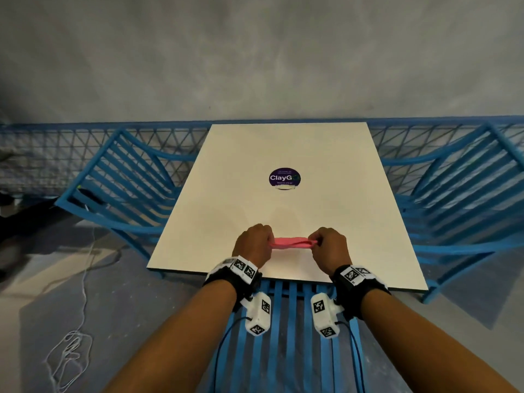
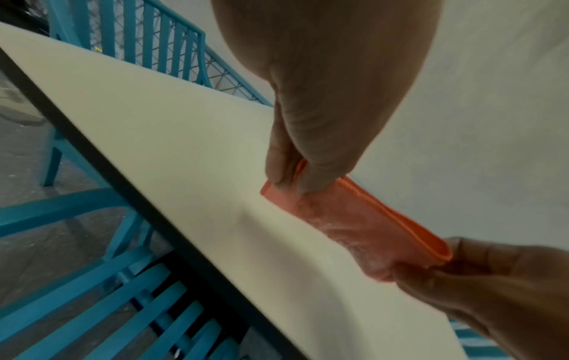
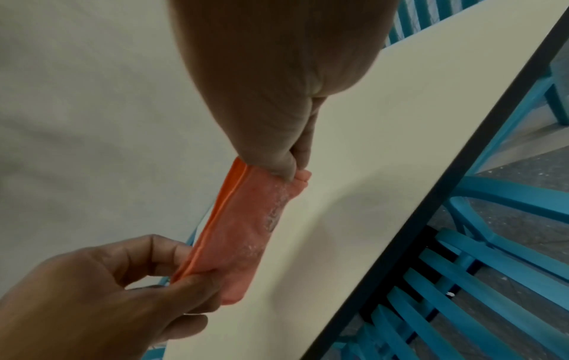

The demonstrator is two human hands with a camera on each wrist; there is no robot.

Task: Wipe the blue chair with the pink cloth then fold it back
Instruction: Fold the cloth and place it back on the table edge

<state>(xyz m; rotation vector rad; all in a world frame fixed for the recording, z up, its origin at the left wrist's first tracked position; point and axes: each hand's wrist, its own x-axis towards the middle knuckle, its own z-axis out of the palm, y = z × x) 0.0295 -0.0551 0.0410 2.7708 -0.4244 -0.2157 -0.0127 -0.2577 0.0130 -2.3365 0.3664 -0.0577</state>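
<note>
The pink cloth (image 1: 292, 243) is folded into a narrow strip and stretched between both hands just above the white table (image 1: 283, 154), near its front edge. My left hand (image 1: 255, 242) pinches the cloth's left end, seen close in the left wrist view with thumb and fingers on the cloth (image 2: 354, 219). My right hand (image 1: 329, 246) pinches the right end; the right wrist view has the cloth (image 3: 246, 231) running down to the other hand (image 3: 123, 304). A blue slatted chair (image 1: 286, 321) stands under the table's front edge, below my wrists.
Two more blue slatted chairs, one (image 1: 124, 180) at the table's left and one (image 1: 459, 188) at its right. A round purple sticker (image 1: 284, 178) marks the table's middle. A blue mesh fence (image 1: 51, 146) runs behind. A white cord (image 1: 73, 350) lies on the floor at left.
</note>
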